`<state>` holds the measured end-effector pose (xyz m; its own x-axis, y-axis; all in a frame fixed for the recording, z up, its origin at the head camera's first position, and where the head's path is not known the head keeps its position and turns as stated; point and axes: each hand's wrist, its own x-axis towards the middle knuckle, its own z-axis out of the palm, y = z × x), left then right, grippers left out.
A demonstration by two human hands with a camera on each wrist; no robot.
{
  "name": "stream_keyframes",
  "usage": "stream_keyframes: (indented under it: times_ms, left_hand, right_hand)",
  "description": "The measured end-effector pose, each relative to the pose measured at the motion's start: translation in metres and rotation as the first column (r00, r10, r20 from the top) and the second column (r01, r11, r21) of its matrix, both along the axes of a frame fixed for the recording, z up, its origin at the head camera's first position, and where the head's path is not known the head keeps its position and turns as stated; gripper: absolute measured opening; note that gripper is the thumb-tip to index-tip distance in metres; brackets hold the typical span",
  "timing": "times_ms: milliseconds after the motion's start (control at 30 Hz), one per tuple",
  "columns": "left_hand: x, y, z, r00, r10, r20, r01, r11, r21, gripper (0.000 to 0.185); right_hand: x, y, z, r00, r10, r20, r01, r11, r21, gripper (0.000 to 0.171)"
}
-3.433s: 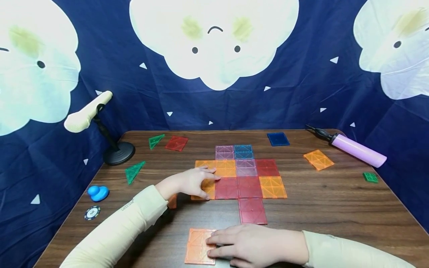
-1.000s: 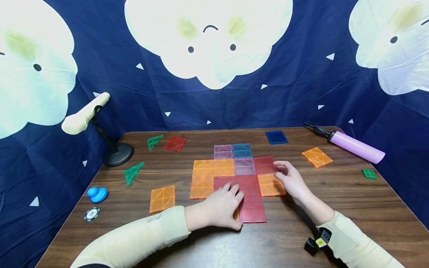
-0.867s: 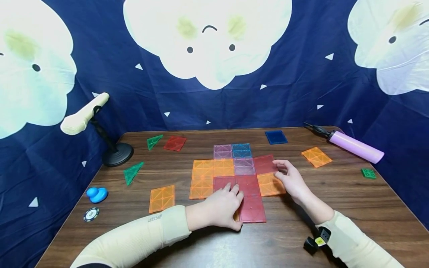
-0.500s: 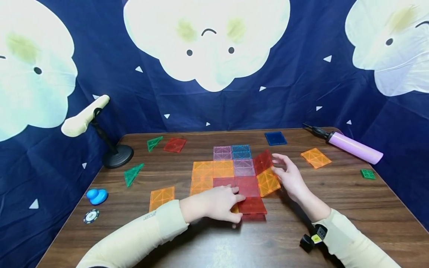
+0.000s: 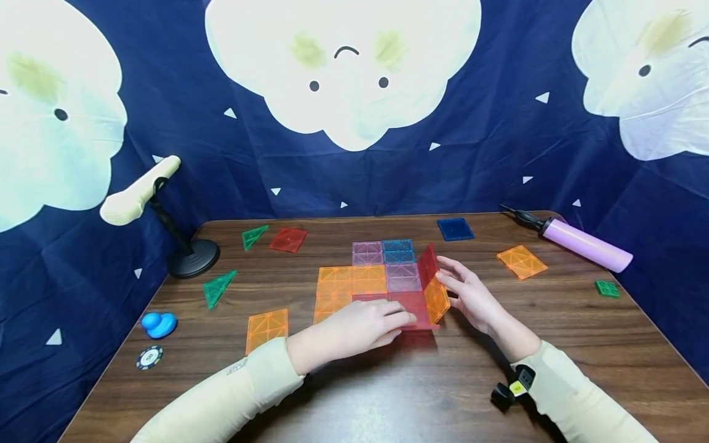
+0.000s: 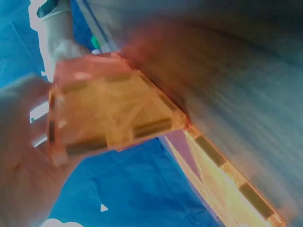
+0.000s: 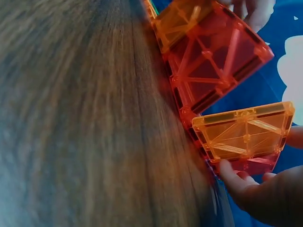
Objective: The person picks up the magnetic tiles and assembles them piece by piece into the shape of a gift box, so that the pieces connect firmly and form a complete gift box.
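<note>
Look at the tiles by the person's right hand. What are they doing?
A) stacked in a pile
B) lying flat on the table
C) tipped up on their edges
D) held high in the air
C: the red tile and orange tile beside the right hand stand tilted up from the table, hinged along the flat tiles next to them.

Left sleeve (image 5: pixel 238 368): small grey lettering near the cuff, too blurred to read. Poker chip (image 5: pixel 151 356): centre marking illegible. No other text visible.
</note>
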<state>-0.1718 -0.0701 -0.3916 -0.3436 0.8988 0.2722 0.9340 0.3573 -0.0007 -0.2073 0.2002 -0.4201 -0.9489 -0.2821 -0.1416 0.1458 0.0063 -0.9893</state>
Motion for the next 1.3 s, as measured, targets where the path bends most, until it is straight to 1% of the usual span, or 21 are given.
stream_keyframes:
  times_ms: [100,200,300,400,567,667,767,800,833,867,900,933,967,1000,1033,1100,1133,1167,1233,1267,1300]
  left_hand:
    - [0.003,0.001,-0.001,0.987,0.031,-0.161,-0.029,1.000,0.011,0.032]
    - [0.007,0.002,0.000,0.962,0.076,-0.262,-0.083,0.996,-0.016,0.039]
    - [0.010,0.003,0.001,0.947,0.114,-0.300,-0.130,0.991,-0.035,0.040]
    - [0.010,0.004,0.000,0.942,0.145,-0.302,-0.162,0.986,-0.029,0.038]
    - [0.007,0.006,-0.002,0.956,0.174,-0.235,-0.173,0.985,0.023,0.045]
    - [0.006,0.006,-0.001,0.970,0.190,-0.155,-0.178,0.980,0.088,0.042]
    - [0.003,0.000,0.003,0.972,0.237,0.003,-0.233,0.954,0.190,0.035]
    - [0.002,-0.005,0.005,0.963,0.255,0.086,-0.268,0.935,0.233,0.034]
    - [0.000,-0.011,0.007,0.945,0.274,0.181,-0.316,0.910,0.270,0.033]
    - [-0.003,-0.019,0.009,0.916,0.297,0.269,-0.373,0.876,0.306,0.033]
    - [-0.006,-0.028,0.011,0.877,0.316,0.362,-0.439,0.833,0.336,0.032]
    - [-0.009,-0.038,0.013,0.825,0.331,0.459,-0.511,0.783,0.354,0.032]
    - [-0.013,-0.049,0.014,0.762,0.345,0.549,-0.586,0.727,0.357,0.032]
    - [-0.016,-0.059,0.014,0.692,0.352,0.630,-0.655,0.672,0.345,0.033]
    - [-0.020,-0.069,0.013,0.613,0.345,0.711,-0.718,0.618,0.319,0.035]
    - [-0.026,-0.084,0.008,0.429,0.276,0.860,-0.811,0.538,0.232,0.043]
    - [-0.029,-0.090,0.004,0.333,0.232,0.914,-0.839,0.516,0.174,0.048]
    - [-0.031,-0.094,0.001,0.247,0.182,0.952,-0.854,0.505,0.125,0.053]
    - [-0.033,-0.099,-0.005,0.098,0.068,0.993,-0.867,0.496,0.051,0.059]
    - [-0.034,-0.100,-0.008,0.044,0.021,0.999,-0.867,0.498,0.027,0.062]
    - [-0.035,-0.100,-0.010,0.013,-0.013,1.000,-0.865,0.502,0.018,0.063]
  right_hand:
    - [-0.001,-0.002,0.000,0.999,0.041,0.019,-0.041,0.999,-0.004,0.065]
    - [0.000,-0.006,-0.001,0.997,0.061,0.039,-0.060,0.998,-0.004,0.067]
    - [0.000,-0.009,0.000,0.997,0.060,0.043,-0.060,0.998,0.004,0.068]
    - [0.000,-0.012,-0.001,0.998,0.055,0.026,-0.056,0.998,0.026,0.067]
    - [0.000,-0.016,-0.002,0.999,0.048,-0.008,-0.047,0.996,0.074,0.067]
    - [0.000,-0.017,-0.003,0.999,0.040,-0.011,-0.039,0.995,0.089,0.066]
    - [0.000,-0.018,-0.003,0.999,0.043,-0.006,-0.042,0.995,0.090,0.065]
    - [0.001,-0.018,-0.003,0.999,0.044,0.002,-0.044,0.995,0.085,0.065]
    - [0.001,-0.019,-0.003,0.999,0.053,0.007,-0.054,0.995,0.079,0.066]
    - [0.002,-0.019,-0.002,0.998,0.059,0.013,-0.060,0.995,0.075,0.066]
    - [0.002,-0.019,-0.002,0.997,0.069,0.019,-0.070,0.995,0.069,0.066]
    - [0.003,-0.019,-0.002,0.997,0.077,0.022,-0.079,0.995,0.064,0.066]
    - [0.003,-0.019,-0.001,0.996,0.086,0.025,-0.088,0.994,0.059,0.067]
    - [0.003,-0.019,-0.001,0.995,0.089,0.031,-0.091,0.994,0.052,0.066]
    - [0.003,-0.019,-0.001,0.995,0.094,0.033,-0.095,0.994,0.048,0.066]
    - [0.003,-0.019,0.000,0.995,0.099,0.028,-0.100,0.994,0.046,0.066]
    - [0.003,-0.019,0.000,0.995,0.096,0.027,-0.097,0.994,0.045,0.066]
    - [0.003,-0.018,0.000,0.995,0.098,0.023,-0.099,0.994,0.045,0.066]
    - [0.004,-0.017,0.000,0.996,0.089,0.026,-0.090,0.995,0.045,0.065]
    - [0.004,-0.016,0.001,0.996,0.085,0.029,-0.086,0.995,0.047,0.065]
    - [0.005,-0.016,0.000,0.996,0.086,0.026,-0.087,0.995,0.049,0.066]
